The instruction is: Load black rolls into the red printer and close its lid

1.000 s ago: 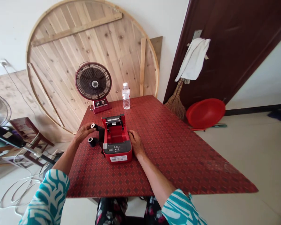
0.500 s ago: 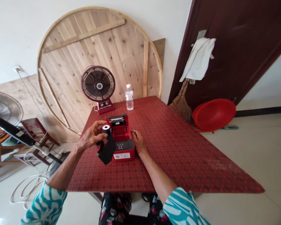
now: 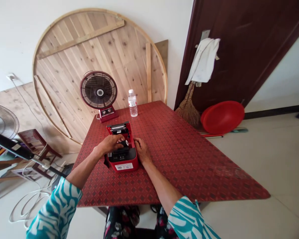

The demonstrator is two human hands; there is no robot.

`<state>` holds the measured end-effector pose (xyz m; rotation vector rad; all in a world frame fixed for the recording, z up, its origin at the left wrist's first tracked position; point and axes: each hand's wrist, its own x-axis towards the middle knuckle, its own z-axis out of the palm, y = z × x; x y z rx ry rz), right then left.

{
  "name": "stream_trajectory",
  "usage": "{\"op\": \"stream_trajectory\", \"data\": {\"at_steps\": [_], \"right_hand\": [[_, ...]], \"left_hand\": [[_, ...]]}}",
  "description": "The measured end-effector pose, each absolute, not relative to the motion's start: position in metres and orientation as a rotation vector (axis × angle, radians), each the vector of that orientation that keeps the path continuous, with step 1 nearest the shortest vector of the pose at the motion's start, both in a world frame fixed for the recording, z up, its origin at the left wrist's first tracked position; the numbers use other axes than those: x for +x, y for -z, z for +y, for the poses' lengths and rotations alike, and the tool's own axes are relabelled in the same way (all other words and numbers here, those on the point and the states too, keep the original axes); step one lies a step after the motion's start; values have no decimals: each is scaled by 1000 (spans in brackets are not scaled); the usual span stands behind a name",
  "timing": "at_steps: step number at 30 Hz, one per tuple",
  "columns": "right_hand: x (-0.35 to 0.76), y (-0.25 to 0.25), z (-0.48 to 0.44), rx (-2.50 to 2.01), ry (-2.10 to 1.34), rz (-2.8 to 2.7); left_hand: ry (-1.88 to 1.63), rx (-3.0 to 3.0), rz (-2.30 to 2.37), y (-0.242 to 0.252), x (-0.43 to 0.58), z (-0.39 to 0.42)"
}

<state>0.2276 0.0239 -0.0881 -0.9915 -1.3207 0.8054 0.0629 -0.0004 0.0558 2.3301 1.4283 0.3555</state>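
Observation:
A red thermal label printer [image 3: 123,162] stands on the table with its lid raised toward the back. My left hand [image 3: 111,144] is over its open compartment, gripping a black ribbon roll [image 3: 125,143] with a white core end. Black ribbon film [image 3: 106,161] hangs down the printer's left side, and its other roll is hidden. My right hand [image 3: 142,151] rests against the printer's right wall, holding nothing.
The printer sits on a red patterned table [image 3: 179,166]. Behind it stand a small desk fan [image 3: 98,90] and a water bottle [image 3: 132,103]. A red basin [image 3: 222,117] and a broom [image 3: 188,109] lie beyond the right edge.
My left hand has moved from the printer's left side to over its compartment, carrying the ribbon roll. The second roll no longer lies on the table. My right hand stays against the printer.

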Motion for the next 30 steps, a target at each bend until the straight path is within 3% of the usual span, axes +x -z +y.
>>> {"op": "stream_trajectory", "data": {"at_steps": [6,16,22,30], "right_hand": [[229,87,23,-993,-806,-1311],[230,89,23,-996,-825,-1320],[231,85,22,-1008,-821,-1334],[232,95,26,-1049,-856,-1264]], "left_hand": [[-96,2406,1468,-60,65,11],[-190,2361,1366,-37,64,24],[-671,2150,1372,-40,53,-19],[-1208,2308,1262,5,49,-68]]}}
